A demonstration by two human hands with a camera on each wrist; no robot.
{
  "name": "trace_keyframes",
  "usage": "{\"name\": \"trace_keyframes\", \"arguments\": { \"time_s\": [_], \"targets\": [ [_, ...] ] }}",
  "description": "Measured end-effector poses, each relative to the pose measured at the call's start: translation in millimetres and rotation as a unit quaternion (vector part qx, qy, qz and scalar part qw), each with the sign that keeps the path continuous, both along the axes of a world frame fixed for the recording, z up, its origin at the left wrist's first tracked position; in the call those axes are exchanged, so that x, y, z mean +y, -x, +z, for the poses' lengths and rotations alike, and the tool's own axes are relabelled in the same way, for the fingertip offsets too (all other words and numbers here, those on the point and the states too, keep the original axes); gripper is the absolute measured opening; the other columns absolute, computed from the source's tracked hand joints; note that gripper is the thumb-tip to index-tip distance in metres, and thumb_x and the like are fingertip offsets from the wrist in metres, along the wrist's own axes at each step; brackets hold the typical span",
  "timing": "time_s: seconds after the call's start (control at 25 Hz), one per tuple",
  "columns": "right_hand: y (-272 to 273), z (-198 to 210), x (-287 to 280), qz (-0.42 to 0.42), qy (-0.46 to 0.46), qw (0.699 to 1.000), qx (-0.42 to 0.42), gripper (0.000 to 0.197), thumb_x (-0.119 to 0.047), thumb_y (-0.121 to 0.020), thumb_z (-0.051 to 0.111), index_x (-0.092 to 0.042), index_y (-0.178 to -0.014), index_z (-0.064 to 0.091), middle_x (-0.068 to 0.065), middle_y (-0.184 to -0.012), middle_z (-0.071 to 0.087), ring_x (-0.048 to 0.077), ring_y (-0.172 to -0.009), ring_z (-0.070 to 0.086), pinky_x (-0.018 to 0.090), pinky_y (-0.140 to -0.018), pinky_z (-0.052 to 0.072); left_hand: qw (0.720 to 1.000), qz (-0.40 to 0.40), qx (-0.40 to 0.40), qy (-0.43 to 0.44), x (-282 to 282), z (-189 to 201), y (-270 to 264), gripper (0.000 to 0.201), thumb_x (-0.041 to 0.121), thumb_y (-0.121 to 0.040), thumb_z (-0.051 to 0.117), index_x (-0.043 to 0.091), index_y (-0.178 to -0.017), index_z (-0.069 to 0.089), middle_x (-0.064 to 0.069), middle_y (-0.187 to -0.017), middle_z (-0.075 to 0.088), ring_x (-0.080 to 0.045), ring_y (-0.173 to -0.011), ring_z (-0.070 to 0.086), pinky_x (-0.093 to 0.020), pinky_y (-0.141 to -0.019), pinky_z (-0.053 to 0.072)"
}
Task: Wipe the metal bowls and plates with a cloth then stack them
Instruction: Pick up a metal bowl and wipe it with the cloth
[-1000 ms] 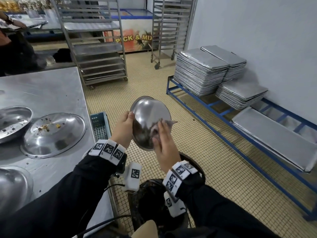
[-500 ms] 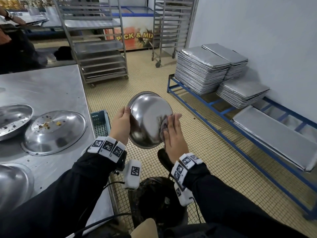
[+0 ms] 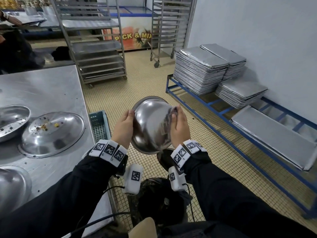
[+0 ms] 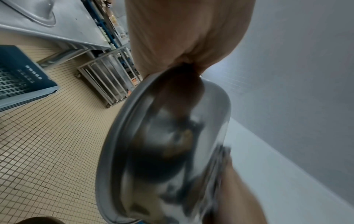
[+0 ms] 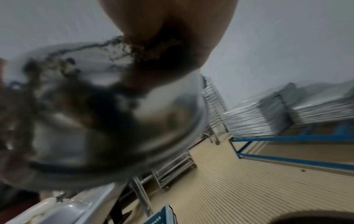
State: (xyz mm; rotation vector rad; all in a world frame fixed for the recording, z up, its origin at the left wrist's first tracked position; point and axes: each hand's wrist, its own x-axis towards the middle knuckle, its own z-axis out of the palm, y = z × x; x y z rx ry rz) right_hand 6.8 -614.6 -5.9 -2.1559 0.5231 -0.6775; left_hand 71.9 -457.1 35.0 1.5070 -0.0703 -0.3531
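My left hand (image 3: 122, 127) grips the rim of the metal bowl (image 3: 151, 124), fingers curled over its edge, holding it tilted in the air above the tiled floor (image 3: 137, 86), just off the table (image 3: 42, 90). My right hand (image 3: 179, 127) presses the cloth (image 3: 173, 111) flat against the bowl's outer curve; wrist views are blurred, so finger detail is unclear. On the table sit dirty plates (image 3: 53, 133), crumbs on them.
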Motion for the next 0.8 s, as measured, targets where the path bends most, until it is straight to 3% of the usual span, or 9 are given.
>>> {"name": "trace_keyframes", "arguments": {
  "time_s": [0.08,0.16,0.24,0.32,0.4,0.48,0.64,0.72,0.8],
  "targets": [
    [15,-13,1,-0.002,-0.032,0.999,0.019,0.051,-0.031,-0.101,0.029,-0.017,-0.150,0.021,0.011,-0.144,0.041,0.026,-0.123,0.049,0.023,-0.085,0.041,1.000,0.016,0.020,0.006,4,-4,-8,0.025,0.036,-0.102,0.040,0.023,-0.107,0.060,0.002,-0.110,0.061,-0.019,-0.103,0.057,-0.035,-0.092,0.047],
    [28,-30,10,0.015,-0.013,0.999,0.029,0.053,-0.031,-0.100,0.031,-0.017,-0.150,0.020,0.010,-0.144,0.042,0.025,-0.125,0.049,0.024,-0.090,0.044,1.000,0.019,0.008,-0.020,5,-10,-13,0.032,0.038,-0.102,0.039,0.018,-0.120,0.058,0.000,-0.114,0.060,-0.020,-0.106,0.057,-0.034,-0.092,0.048],
    [33,-40,20,0.026,-0.001,0.999,0.025,0.052,-0.028,-0.099,0.036,-0.015,-0.148,0.025,0.009,-0.144,0.042,0.023,-0.128,0.046,0.028,-0.099,0.043,0.997,0.006,-0.040,-0.059,7,-13,-13,0.027,0.036,-0.103,0.037,0.021,-0.107,0.059,0.001,-0.103,0.061,-0.018,-0.096,0.058,-0.030,-0.083,0.048],
    [33,-35,27,0.024,-0.016,1.000,-0.010,0.045,-0.024,-0.097,0.045,-0.013,-0.140,0.039,0.007,-0.132,0.054,0.017,-0.119,0.055,0.014,-0.089,0.045,0.981,-0.028,-0.116,-0.150,10,-15,-11,0.029,0.036,-0.103,0.037,0.019,-0.100,0.060,-0.003,-0.093,0.062,-0.022,-0.087,0.059,-0.033,-0.079,0.049],
    [30,-19,34,0.025,-0.011,0.998,-0.065,0.033,-0.019,-0.093,0.055,-0.011,-0.125,0.049,0.003,-0.120,0.061,0.010,-0.106,0.060,-0.001,-0.076,0.041,0.948,-0.079,-0.183,-0.249,16,-18,-9,0.029,0.037,-0.102,0.041,0.018,-0.095,0.061,-0.005,-0.083,0.064,-0.027,-0.079,0.062,-0.036,-0.071,0.054],
    [20,-5,44,0.030,0.038,0.995,-0.091,0.028,-0.018,-0.091,0.059,-0.011,-0.118,0.055,0.002,-0.118,0.057,0.004,-0.102,0.052,-0.006,-0.078,0.035,0.927,-0.117,-0.219,-0.280,20,-18,-6,0.027,0.038,-0.100,0.045,0.019,-0.091,0.063,-0.004,-0.079,0.065,-0.025,-0.076,0.064,-0.036,-0.070,0.056],
    [4,-2,57,0.062,0.107,0.987,-0.104,0.031,-0.025,-0.096,0.050,-0.014,-0.123,0.059,0.000,-0.128,0.050,-0.002,-0.110,0.040,0.002,-0.089,0.033,0.941,-0.099,-0.231,-0.226,22,-11,-3,0.031,0.031,-0.101,0.046,0.014,-0.081,0.061,-0.007,-0.072,0.063,-0.023,-0.065,0.058,-0.030,-0.062,0.049],
    [6,-6,47,0.045,0.052,0.995,-0.074,0.036,-0.029,-0.099,0.042,-0.015,-0.130,0.054,-0.002,-0.130,0.050,0.000,-0.111,0.043,0.001,-0.082,0.035,0.943,-0.080,-0.232,-0.224,26,-8,-7,0.031,0.031,-0.101,0.044,0.017,-0.078,0.058,-0.003,-0.066,0.057,-0.017,-0.060,0.053,-0.024,-0.057,0.044],
    [13,-18,35,0.017,-0.011,0.999,-0.048,0.038,-0.030,-0.099,0.040,-0.014,-0.131,0.053,0.000,-0.128,0.056,0.011,-0.113,0.054,0.014,-0.086,0.046,0.939,-0.066,-0.249,-0.230,31,-8,-13,0.033,0.032,-0.102,0.043,0.019,-0.073,0.054,-0.001,-0.062,0.052,-0.016,-0.058,0.049,-0.022,-0.057,0.040]
  ]
}}
